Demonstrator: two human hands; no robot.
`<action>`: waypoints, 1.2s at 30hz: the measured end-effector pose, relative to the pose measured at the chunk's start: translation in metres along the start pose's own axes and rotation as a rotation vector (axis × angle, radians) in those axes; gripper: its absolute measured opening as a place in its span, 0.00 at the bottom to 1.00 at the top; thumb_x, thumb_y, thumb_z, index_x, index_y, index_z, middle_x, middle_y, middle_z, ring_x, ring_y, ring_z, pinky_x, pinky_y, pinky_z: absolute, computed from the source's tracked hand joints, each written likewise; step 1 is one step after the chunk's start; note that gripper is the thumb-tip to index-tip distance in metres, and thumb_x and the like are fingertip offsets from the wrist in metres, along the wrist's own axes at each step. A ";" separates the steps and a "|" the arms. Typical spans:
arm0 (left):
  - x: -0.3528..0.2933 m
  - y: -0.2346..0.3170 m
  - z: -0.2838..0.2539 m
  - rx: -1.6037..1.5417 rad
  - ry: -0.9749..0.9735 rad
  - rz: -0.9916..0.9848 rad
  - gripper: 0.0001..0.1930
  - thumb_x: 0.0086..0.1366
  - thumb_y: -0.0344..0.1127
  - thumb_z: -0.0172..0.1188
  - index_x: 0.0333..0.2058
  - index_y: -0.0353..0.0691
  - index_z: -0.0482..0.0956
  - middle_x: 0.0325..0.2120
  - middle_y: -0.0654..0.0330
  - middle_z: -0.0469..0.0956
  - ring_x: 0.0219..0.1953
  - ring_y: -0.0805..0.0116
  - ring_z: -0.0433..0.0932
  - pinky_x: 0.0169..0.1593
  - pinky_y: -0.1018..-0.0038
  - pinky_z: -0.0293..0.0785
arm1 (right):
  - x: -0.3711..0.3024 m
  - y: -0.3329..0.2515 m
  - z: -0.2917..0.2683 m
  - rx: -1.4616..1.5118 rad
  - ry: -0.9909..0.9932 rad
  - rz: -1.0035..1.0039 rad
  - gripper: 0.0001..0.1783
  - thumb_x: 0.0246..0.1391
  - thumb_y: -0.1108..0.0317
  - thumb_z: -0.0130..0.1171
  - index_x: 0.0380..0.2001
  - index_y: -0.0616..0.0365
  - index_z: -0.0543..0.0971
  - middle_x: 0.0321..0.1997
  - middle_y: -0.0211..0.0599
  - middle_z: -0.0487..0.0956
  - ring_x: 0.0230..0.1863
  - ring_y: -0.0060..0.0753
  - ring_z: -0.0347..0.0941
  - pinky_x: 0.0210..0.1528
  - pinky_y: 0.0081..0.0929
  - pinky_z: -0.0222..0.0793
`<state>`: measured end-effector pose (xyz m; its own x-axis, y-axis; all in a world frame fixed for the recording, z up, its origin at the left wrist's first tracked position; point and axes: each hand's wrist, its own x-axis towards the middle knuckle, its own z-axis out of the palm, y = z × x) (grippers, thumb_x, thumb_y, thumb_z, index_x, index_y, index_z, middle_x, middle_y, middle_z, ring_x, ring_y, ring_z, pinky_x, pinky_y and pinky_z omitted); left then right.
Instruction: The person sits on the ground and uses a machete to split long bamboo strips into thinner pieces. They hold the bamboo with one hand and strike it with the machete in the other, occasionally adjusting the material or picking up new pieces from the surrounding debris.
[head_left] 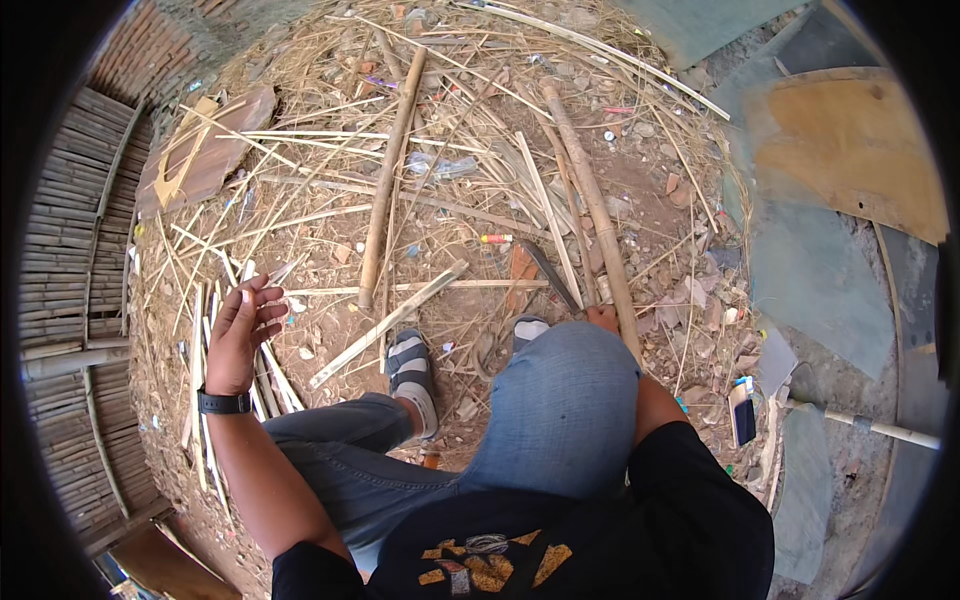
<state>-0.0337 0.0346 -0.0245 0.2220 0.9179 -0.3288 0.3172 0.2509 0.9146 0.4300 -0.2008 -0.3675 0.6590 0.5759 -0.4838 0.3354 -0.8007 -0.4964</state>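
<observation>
My left hand (240, 335), with a dark watch on its wrist, is raised over bamboo strips (205, 370) on the left. Its fingers are apart, and nothing shows clearly in them. My right hand (602, 318) is closed, partly hidden behind my raised right knee. From it a machete (550, 272) with a dark, slightly curved blade points away to the upper left; the knee hides its handle. Just right of that hand lies a long bamboo pole (590, 190). A pale split bamboo piece (390, 323) lies slantwise before my left sandal (408, 370).
Another bamboo pole (393, 180) lies ahead among scattered strips, straw and rubble. A bamboo wall (75, 240) bounds the left. Grey sheets (820, 285) and a tan panel (850, 140) lie right, near a phone (743, 420). A brown board (205, 150) rests far left.
</observation>
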 end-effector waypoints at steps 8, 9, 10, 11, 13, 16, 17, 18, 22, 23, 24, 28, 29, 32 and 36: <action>-0.012 0.013 0.001 -0.059 -0.016 0.075 0.24 0.74 0.48 0.49 0.60 0.39 0.68 0.49 0.58 0.78 0.46 0.69 0.79 0.48 0.70 0.75 | 0.011 0.015 0.021 -0.046 -0.058 -0.095 0.19 0.56 0.55 0.54 0.45 0.57 0.75 0.44 0.56 0.74 0.49 0.57 0.74 0.50 0.47 0.71; -0.014 0.016 0.002 -0.071 -0.021 0.084 0.24 0.74 0.48 0.49 0.60 0.39 0.67 0.49 0.58 0.78 0.46 0.69 0.79 0.48 0.70 0.75 | 0.007 0.010 0.021 0.054 -0.087 -0.065 0.19 0.57 0.55 0.53 0.45 0.57 0.75 0.44 0.57 0.75 0.48 0.58 0.75 0.49 0.47 0.71; -0.014 0.020 0.003 -0.085 -0.034 0.099 0.24 0.74 0.48 0.49 0.60 0.39 0.67 0.49 0.57 0.78 0.46 0.69 0.79 0.48 0.71 0.75 | 0.004 0.008 0.018 -0.073 -0.105 -0.152 0.18 0.57 0.55 0.53 0.44 0.57 0.75 0.45 0.57 0.75 0.49 0.58 0.75 0.49 0.47 0.71; -0.016 0.022 0.002 -0.093 -0.043 0.111 0.24 0.74 0.48 0.49 0.61 0.39 0.67 0.49 0.57 0.78 0.47 0.69 0.79 0.48 0.71 0.74 | 0.001 0.006 0.017 -0.202 -0.126 -0.242 0.18 0.57 0.55 0.52 0.43 0.57 0.75 0.46 0.58 0.75 0.49 0.59 0.75 0.49 0.47 0.72; -0.023 0.031 0.005 -0.087 -0.046 0.131 0.24 0.74 0.48 0.48 0.61 0.39 0.67 0.49 0.57 0.78 0.48 0.69 0.78 0.49 0.71 0.74 | 0.001 0.008 0.016 -0.347 -0.155 -0.284 0.18 0.58 0.55 0.52 0.43 0.57 0.75 0.47 0.58 0.76 0.50 0.59 0.75 0.50 0.48 0.72; -0.027 0.035 0.007 -0.094 -0.073 0.166 0.24 0.74 0.49 0.48 0.61 0.38 0.67 0.49 0.57 0.78 0.47 0.68 0.78 0.49 0.70 0.73 | 0.010 0.011 0.024 -0.371 -0.177 -0.173 0.17 0.58 0.55 0.51 0.43 0.56 0.75 0.48 0.57 0.76 0.51 0.59 0.75 0.52 0.48 0.72; -0.033 0.034 0.003 -0.090 -0.063 0.168 0.24 0.74 0.49 0.48 0.61 0.38 0.67 0.49 0.58 0.78 0.47 0.68 0.78 0.50 0.70 0.73 | 0.002 -0.003 0.023 -0.383 -0.184 -0.170 0.17 0.58 0.55 0.51 0.43 0.56 0.76 0.48 0.57 0.76 0.52 0.59 0.75 0.52 0.48 0.72; -0.037 0.036 0.001 -0.084 -0.065 0.172 0.24 0.74 0.48 0.48 0.60 0.38 0.68 0.49 0.58 0.78 0.47 0.68 0.78 0.50 0.70 0.74 | -0.006 -0.010 0.021 -0.390 -0.184 -0.157 0.17 0.59 0.56 0.51 0.43 0.56 0.76 0.48 0.57 0.76 0.52 0.58 0.75 0.53 0.49 0.71; -0.042 0.045 0.003 -0.145 -0.104 0.222 0.23 0.75 0.47 0.48 0.60 0.38 0.68 0.48 0.57 0.78 0.47 0.69 0.78 0.50 0.70 0.74 | -0.034 -0.021 0.015 -0.337 -0.101 -0.194 0.16 0.58 0.58 0.51 0.44 0.57 0.75 0.48 0.56 0.78 0.50 0.57 0.76 0.53 0.50 0.71; -0.044 0.045 0.000 -0.177 -0.100 0.230 0.23 0.75 0.47 0.48 0.60 0.38 0.68 0.48 0.57 0.78 0.47 0.68 0.78 0.50 0.70 0.75 | -0.056 -0.042 -0.001 -0.367 -0.114 -0.130 0.16 0.58 0.59 0.52 0.44 0.57 0.75 0.47 0.55 0.78 0.50 0.57 0.77 0.53 0.50 0.71; -0.045 0.046 -0.003 -0.210 -0.098 0.238 0.23 0.74 0.48 0.48 0.60 0.38 0.68 0.48 0.57 0.78 0.47 0.68 0.79 0.50 0.70 0.75 | -0.049 -0.038 0.003 -0.341 -0.107 -0.187 0.16 0.58 0.59 0.52 0.44 0.57 0.76 0.46 0.55 0.78 0.49 0.57 0.77 0.52 0.50 0.71; -0.037 0.056 0.003 -0.247 -0.108 0.266 0.24 0.74 0.49 0.50 0.59 0.37 0.69 0.47 0.58 0.79 0.46 0.69 0.79 0.49 0.72 0.75 | -0.040 -0.004 -0.005 -0.149 0.020 -0.324 0.17 0.57 0.60 0.55 0.44 0.59 0.77 0.42 0.55 0.80 0.47 0.58 0.77 0.49 0.49 0.71; -0.040 0.054 0.000 -0.299 -0.097 0.269 0.24 0.74 0.49 0.50 0.59 0.37 0.69 0.47 0.58 0.79 0.46 0.69 0.79 0.48 0.72 0.75 | -0.041 -0.010 -0.008 -0.090 0.052 -0.370 0.17 0.56 0.60 0.56 0.44 0.59 0.77 0.41 0.55 0.81 0.47 0.58 0.77 0.48 0.48 0.71; -0.029 0.042 -0.003 -0.449 -0.102 0.281 0.24 0.74 0.48 0.49 0.58 0.37 0.69 0.46 0.58 0.79 0.44 0.68 0.80 0.45 0.71 0.78 | -0.042 -0.044 -0.044 0.077 0.073 -0.384 0.19 0.50 0.62 0.62 0.44 0.60 0.79 0.39 0.56 0.81 0.45 0.56 0.78 0.47 0.43 0.71; 0.016 0.027 0.009 -0.505 0.128 0.151 0.24 0.72 0.49 0.54 0.57 0.37 0.70 0.44 0.59 0.79 0.42 0.68 0.80 0.43 0.72 0.78 | -0.031 -0.066 -0.097 0.238 0.001 -0.436 0.22 0.45 0.69 0.62 0.46 0.62 0.78 0.37 0.47 0.81 0.42 0.42 0.79 0.48 0.33 0.71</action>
<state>-0.0135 0.0538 -0.0071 0.1066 0.9775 -0.1820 -0.1991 0.2003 0.9593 0.4529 -0.1817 -0.2501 0.4922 0.8486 -0.1940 0.4172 -0.4256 -0.8030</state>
